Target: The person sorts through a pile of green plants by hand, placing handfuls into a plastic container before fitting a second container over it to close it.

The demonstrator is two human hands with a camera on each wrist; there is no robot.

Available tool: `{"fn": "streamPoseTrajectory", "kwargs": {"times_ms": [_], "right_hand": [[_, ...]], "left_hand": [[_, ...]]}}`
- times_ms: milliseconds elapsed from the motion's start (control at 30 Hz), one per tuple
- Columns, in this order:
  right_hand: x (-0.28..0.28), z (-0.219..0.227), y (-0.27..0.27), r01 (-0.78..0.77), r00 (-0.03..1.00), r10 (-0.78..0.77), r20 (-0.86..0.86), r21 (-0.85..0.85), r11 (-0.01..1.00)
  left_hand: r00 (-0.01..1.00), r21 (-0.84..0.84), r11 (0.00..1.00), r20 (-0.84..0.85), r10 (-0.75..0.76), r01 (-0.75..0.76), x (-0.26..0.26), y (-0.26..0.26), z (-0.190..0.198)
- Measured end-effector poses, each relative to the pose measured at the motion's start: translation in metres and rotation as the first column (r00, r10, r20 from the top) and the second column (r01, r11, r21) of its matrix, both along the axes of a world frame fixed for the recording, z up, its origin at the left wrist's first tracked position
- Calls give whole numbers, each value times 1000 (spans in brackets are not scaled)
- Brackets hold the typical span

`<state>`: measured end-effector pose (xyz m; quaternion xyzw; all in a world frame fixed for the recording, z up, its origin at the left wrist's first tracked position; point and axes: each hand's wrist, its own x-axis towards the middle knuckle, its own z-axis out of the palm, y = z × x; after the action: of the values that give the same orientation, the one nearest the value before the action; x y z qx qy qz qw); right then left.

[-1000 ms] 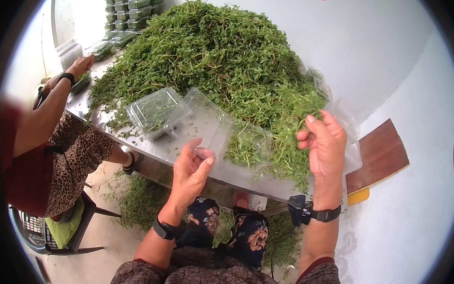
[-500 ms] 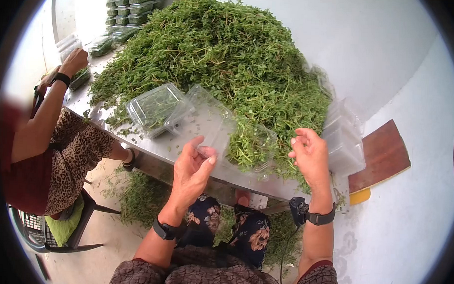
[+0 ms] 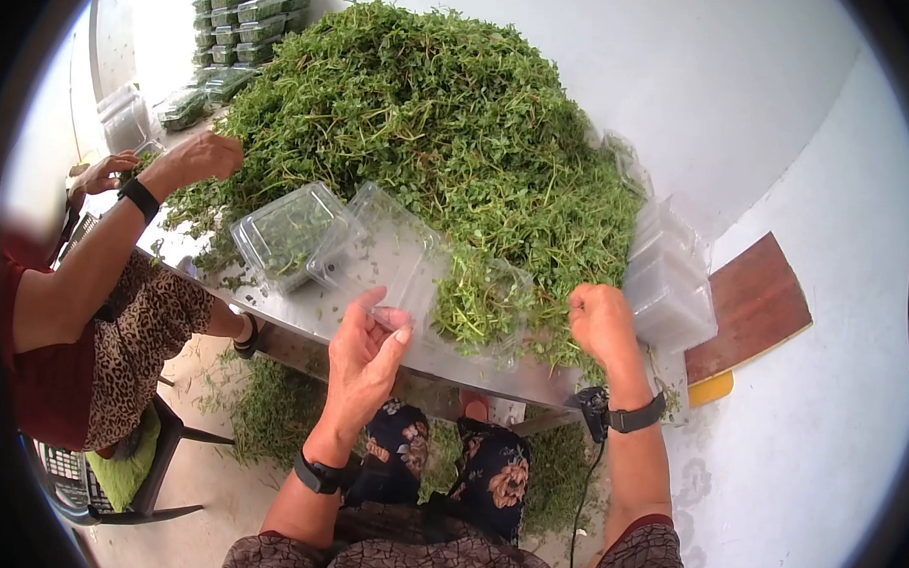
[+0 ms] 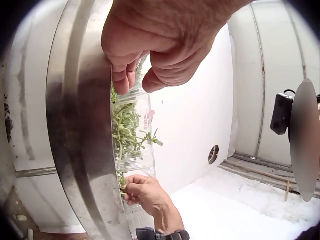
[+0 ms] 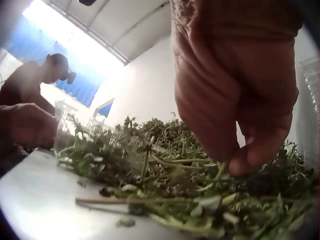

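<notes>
1. Since a second ago, the right hand (image 3: 601,324) has come down from the air to the near edge of the large heap of green leafy herbs (image 3: 430,123), where its curled fingers (image 5: 240,145) pinch a few stems lying on the table.
2. Just left of that heap's near edge stands the clear plastic clamshell box (image 3: 479,305), open and partly filled with sprigs, its lid (image 3: 391,247) folded back.
3. Left hand (image 3: 362,356) grasps the near rim of this box between thumb and fingertips (image 4: 122,75), as it did before.
4. Everything rests on a shiny metal table (image 3: 318,314), which the heap covers almost wholly.
5. Against the heap's left front lies a closed clear box of herbs (image 3: 286,233).
6. At the heap's right flank stands a stack of empty clear boxes (image 3: 670,282).
7. Beyond the heap's far left corner, filled boxes are stacked (image 3: 243,21).
8. Another person's hand (image 3: 204,155) touches the heap's left edge.
</notes>
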<state>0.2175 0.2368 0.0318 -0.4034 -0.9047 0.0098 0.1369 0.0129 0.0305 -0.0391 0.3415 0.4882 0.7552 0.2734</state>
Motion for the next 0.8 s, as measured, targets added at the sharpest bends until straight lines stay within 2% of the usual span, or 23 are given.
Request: {"fn": "streamPoseTrajectory", "kwargs": {"times_ms": [67,100,133,200,233,300,433,500,533,600,733,800], "right_hand": [[0,13,-2,65,953,-80,-292,-62,996],[-1,19,-2,40,931,-29,-365,22,999],[-2,25,-4,41,931,-31,-364,19,999],[-5,47,-15,1,748,-219,-627,-329,944],[-8,56,-24,-3,749,-219,-625,-334,943],[-16,69,-40,-91,627,-232,-744,-366,926],[-31,54,-58,-187,600,-184,-779,-359,914],[-41,34,-63,-199,792,14,-610,-236,951],[-43,34,-73,-195,809,-39,-587,-330,924],[-41,31,-84,-254,741,32,-671,-236,938],[-30,17,-96,-193,750,48,-659,-149,970],[-25,1,-99,-166,785,117,-608,-25,986]], "left_hand": [[1000,-4,1000,-11,2,-2,0,0,1],[1000,-12,1000,-23,1,-2,0,-1,0],[1000,-16,1000,-23,0,-1,0,-1,0],[999,-34,999,-48,-5,3,-1,-1,-1],[999,-39,999,-47,-1,-1,-1,-1,-1],[999,-27,1000,-35,-7,6,0,0,1],[999,-34,999,-54,-1,-1,1,0,1],[1000,5,1000,-5,7,-7,1,2,0],[1000,1,1000,-10,9,-9,0,1,0],[999,-12,999,-4,-40,40,-2,0,0],[999,-5,999,-19,-43,43,-3,1,-5],[1000,22,1000,-2,2,-2,-1,2,-3]]}}
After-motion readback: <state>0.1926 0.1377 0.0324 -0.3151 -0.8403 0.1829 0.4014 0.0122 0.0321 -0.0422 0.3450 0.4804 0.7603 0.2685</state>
